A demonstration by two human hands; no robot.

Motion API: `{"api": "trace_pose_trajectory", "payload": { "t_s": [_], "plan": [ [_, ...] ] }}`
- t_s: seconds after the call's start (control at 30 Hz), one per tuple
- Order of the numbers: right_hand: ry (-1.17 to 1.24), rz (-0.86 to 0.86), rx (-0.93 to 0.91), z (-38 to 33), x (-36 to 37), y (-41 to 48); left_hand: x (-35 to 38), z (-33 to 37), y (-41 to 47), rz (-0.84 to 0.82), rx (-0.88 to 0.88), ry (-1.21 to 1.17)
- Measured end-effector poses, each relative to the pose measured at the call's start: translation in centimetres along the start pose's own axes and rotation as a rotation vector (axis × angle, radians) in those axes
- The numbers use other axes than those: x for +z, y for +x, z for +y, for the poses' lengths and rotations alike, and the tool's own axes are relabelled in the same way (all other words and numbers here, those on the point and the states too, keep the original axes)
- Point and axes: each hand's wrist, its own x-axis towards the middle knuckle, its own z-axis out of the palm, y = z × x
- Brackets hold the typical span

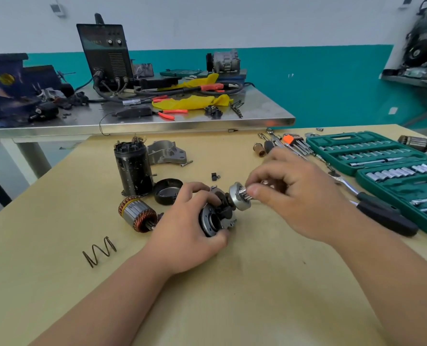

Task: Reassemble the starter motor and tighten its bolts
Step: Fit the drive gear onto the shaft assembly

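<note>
Left hand (190,228) fingers round black housing (211,221), right hand (300,193) fingers pinching pinion (241,196); armature (137,213), cap (167,191) alongside.

There are two hands (187,221) (302,193), one spring (99,250), one armature (137,213), one black housing (132,168), one cap (167,191), one socket set (342,139).

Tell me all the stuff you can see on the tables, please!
gear housing: one, black and silver, held, centre
pinion drive: one, silver, held, right of gear housing
armature: one, copper and grey, left of gear housing
motor case: one, black, upright behind armature
end cap: one, black, beside motor case
spring: one, dark, front left
socket set: one, green, right side
welder: one, black, on steel bench
left hand: one, grips gear housing
right hand: one, pinches pinion drive
</note>
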Motion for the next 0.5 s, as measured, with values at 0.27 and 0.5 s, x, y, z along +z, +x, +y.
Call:
{"api": "trace_pose_trajectory", "payload": {
  "t_s": [0.27, 0.5],
  "plan": [
    [0.321, -0.085, 0.269, -1.3, 3.8, 0.1, 0.2, -0.1, 0.2, 0.07, 0.003, -0.088],
    [-0.03, -0.035, 0.3, -0.5, 6.9, 0.9, 0.6, -0.4, 0.2, 0.07, -0.002, -0.074]
  ]
}}
